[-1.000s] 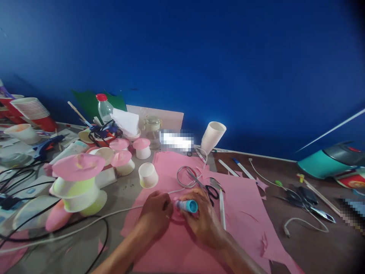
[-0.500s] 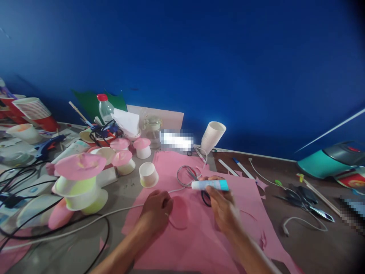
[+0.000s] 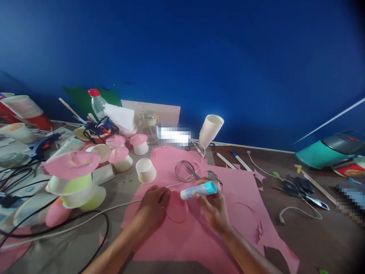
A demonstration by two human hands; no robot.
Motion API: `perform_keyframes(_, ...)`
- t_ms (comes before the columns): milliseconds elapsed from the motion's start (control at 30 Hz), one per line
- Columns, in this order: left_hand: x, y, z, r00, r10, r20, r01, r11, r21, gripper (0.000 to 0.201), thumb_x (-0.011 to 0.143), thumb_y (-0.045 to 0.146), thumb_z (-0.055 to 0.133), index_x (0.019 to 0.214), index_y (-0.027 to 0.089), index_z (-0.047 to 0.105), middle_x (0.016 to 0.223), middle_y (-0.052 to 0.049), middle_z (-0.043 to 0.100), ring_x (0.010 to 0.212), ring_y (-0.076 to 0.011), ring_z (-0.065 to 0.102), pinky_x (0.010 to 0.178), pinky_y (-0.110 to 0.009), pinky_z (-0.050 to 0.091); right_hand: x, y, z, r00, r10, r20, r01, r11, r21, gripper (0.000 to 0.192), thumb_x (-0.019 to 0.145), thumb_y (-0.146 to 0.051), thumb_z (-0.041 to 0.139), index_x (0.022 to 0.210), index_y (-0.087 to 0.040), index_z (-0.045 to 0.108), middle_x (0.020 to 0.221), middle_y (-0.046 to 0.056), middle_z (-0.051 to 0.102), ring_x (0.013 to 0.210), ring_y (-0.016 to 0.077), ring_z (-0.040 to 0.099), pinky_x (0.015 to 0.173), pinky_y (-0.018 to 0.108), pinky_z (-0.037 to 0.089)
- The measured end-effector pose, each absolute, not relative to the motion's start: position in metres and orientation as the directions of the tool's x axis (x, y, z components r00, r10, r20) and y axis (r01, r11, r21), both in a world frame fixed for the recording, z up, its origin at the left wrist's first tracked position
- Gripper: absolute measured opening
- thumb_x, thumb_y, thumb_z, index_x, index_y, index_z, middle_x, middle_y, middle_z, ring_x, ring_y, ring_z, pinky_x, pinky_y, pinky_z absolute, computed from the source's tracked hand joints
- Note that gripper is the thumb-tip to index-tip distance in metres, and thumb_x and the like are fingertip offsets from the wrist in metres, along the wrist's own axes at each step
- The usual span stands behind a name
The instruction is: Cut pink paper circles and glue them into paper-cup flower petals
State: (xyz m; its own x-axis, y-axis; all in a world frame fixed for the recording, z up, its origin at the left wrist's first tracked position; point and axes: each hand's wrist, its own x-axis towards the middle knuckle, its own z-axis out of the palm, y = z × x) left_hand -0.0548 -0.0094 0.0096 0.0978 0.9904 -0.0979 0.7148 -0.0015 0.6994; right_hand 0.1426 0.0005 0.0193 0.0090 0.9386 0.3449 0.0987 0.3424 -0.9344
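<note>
Two hands work over a big pink sheet spread on the worktop. The left hand lies knuckles up on the sheet, fingers curled loosely and gripping nothing; it seems to press the paper flat just beside a pink disc that lies on the sheet, probably so neither slides. The right hand is closed round a glue stick, held lifted above the sheet and nearly level, its teal end toward the right and its pale end pointing left at the disc. Held that way the pale end sits near the disc's upper edge without touching it, as far as can be told.

Just beyond the glue stick lie scissors and a wire ring, close enough to reach without shifting the paper. A white cable runs from the left across the worktop toward the left hand. A small cup stands mouth up at the sheet's left edge; further left stands a tower of upturned cups topped with a pink paper cap, and smaller capped cups stand behind it. A cup stack leans near the blue wall, and a red-capped bottle stands among clutter. Pink scraps dot the right side near more tools.
</note>
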Motion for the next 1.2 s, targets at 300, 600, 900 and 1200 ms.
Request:
perform_keyframes(300,-0.056,-0.009,0.008,0.073,0.992,-0.107,0.673,0.03,0.739,0.036,0.094,0.033,0.036,0.077,0.02,0.064,0.091,-0.009,0.069,0.088,-0.0248,0.06,0.084,-0.038,0.045,0.127,-0.006,0.01,-0.256,0.835,0.487,0.258,0.545,-0.798,0.009,0.085,-0.021,0.066,0.093,-0.023,0.064,0.092,0.006,0.066,0.086,0.0227,0.063,0.078,0.038,0.053)
perform_keyframes(600,-0.055,-0.008,0.015,0.146,0.984,-0.097,0.698,-0.033,0.716,0.034,0.094,0.03,0.035,0.072,0.021,0.059,0.083,-0.007,0.071,0.085,-0.0243,0.06,0.088,-0.04,0.044,0.126,-0.006,0.0,-0.324,0.81,0.49,0.319,0.58,-0.749,0.016,0.087,-0.019,0.063,0.101,-0.026,0.062,0.096,0.005,0.067,0.09,0.024,0.062,0.08,0.041,0.052)
perform_keyframes(900,-0.056,-0.007,0.013,0.165,0.981,-0.103,0.728,-0.05,0.683,0.033,0.094,0.028,0.036,0.076,0.021,0.063,0.087,-0.008,0.072,0.089,-0.0247,0.06,0.088,-0.038,0.042,0.127,-0.006,0.003,-0.355,0.786,0.506,0.403,0.617,-0.676,0.011,0.09,-0.022,0.062,0.1,-0.024,0.06,0.093,0.005,0.068,0.087,0.0245,0.06,0.079,0.042,0.048)
perform_keyframes(1200,-0.056,-0.006,0.013,0.152,0.979,-0.135,0.759,-0.028,0.65,0.029,0.088,0.02,0.04,0.077,0.019,0.067,0.08,-0.006,0.07,0.086,-0.0235,0.059,0.086,-0.036,0.043,0.128,-0.007,0.012,-0.314,0.824,0.471,0.499,0.565,-0.657,0.005,0.088,-0.021,0.061,0.093,-0.024,0.061,0.092,0.006,0.068,0.086,0.026,0.061,0.079,0.044,0.048)
